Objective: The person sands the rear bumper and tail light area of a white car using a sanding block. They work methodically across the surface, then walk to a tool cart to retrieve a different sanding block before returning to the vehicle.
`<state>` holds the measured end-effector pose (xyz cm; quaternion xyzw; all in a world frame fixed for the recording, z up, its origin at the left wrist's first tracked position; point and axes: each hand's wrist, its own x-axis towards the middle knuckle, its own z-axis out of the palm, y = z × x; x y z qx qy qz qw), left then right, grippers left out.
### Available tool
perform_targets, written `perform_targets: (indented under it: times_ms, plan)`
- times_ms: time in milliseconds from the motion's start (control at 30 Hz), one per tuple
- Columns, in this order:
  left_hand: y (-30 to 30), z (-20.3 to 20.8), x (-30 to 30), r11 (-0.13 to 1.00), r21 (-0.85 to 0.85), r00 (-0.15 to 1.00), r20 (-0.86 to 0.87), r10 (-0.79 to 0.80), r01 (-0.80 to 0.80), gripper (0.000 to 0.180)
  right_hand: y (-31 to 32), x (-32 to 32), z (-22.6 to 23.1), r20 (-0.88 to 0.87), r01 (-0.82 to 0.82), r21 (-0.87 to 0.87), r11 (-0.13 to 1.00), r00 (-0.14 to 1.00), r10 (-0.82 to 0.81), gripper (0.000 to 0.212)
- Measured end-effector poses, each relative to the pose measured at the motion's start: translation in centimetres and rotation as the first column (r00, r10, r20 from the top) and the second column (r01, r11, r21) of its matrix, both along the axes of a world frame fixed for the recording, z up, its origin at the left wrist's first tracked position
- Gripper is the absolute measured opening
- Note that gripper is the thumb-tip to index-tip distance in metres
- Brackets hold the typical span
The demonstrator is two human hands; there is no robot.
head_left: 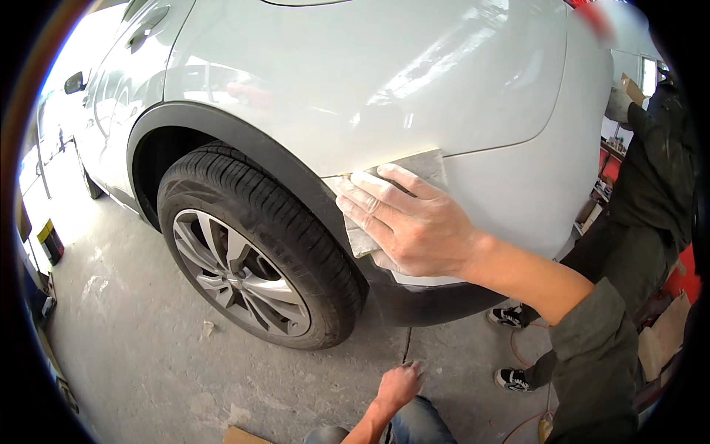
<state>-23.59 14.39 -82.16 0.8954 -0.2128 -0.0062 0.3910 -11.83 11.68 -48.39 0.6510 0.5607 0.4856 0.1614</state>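
My right hand (414, 226) presses a grey, dust-marked sheet of sandpaper (433, 166) flat against the rear bumper (510, 200) of a white car, just behind the wheel arch. Its fingers point left over the sheet and are whitened with dust. Part of the sheet is hidden under the palm. Low in the view, my left hand (401, 385) is curled into a loose fist above my knee, apart from the car. Nothing shows sticking out of that fist.
The rear wheel (255, 259) and black arch trim (222, 122) lie left of my right hand. A person in dark clothes (636, 192) stands close on the right, near a hose (518, 355) on the concrete floor. A piece of cardboard (242, 436) lies at the bottom edge.
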Motion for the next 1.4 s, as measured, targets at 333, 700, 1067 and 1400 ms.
perform_targets:
  times_ms: [333, 700, 1067, 1400]
  plan:
    - [0.1, -0.7, -0.1, 0.999, -0.035, 1.000, 0.030, 0.002, -0.001, 0.035, 2.0, -0.1, -0.8, -0.001, 0.009, 0.050, 0.999, 1.000, -0.009, 0.045]
    - [3.9, -2.0, -1.1, 0.985, -0.152, 0.995, 0.060, -0.077, 0.086, 0.029, -18.0, -4.1, 0.1, -0.021, 0.487, 0.279, 0.828, 0.865, -0.502, 0.056]
    - [12.6, 30.3, 7.9, 0.980, -0.117, 0.639, 0.769, -0.014, 0.162, 0.016, -10.3, -6.6, -3.4, -0.487, 0.626, 0.580, 0.522, 0.779, -0.394, 0.063]
    - [12.6, 39.0, 15.1, 0.983, 0.163, 0.048, 0.986, -0.160, -0.079, 0.031, -12.4, -10.9, 0.5, 0.343, 0.680, 0.411, -0.608, 0.502, 0.794, 0.042]
